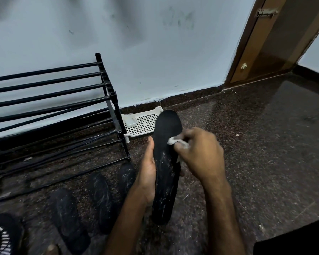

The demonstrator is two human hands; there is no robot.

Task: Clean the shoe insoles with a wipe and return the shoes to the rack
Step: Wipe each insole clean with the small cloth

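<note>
My left hand (147,168) grips a long black insole (166,172) from its left side, holding it off the floor with the toe end pointing away. White flecks and streaks cover its lower half. My right hand (197,151) pinches a small white wipe (175,141) and presses it onto the insole's middle. Three more black insoles (99,197) lie side by side on the floor to the left, also flecked white. A black shoe (4,236) with white stripes shows at the bottom left corner. The black shoe rack (53,107) stands at the left against the wall.
A white perforated plastic tray (144,122) lies on the floor by the wall, behind the insole. The floor is dark speckled granite (256,144). A brown wooden door (276,43) stands at the back right. The wall is pale blue with smudges.
</note>
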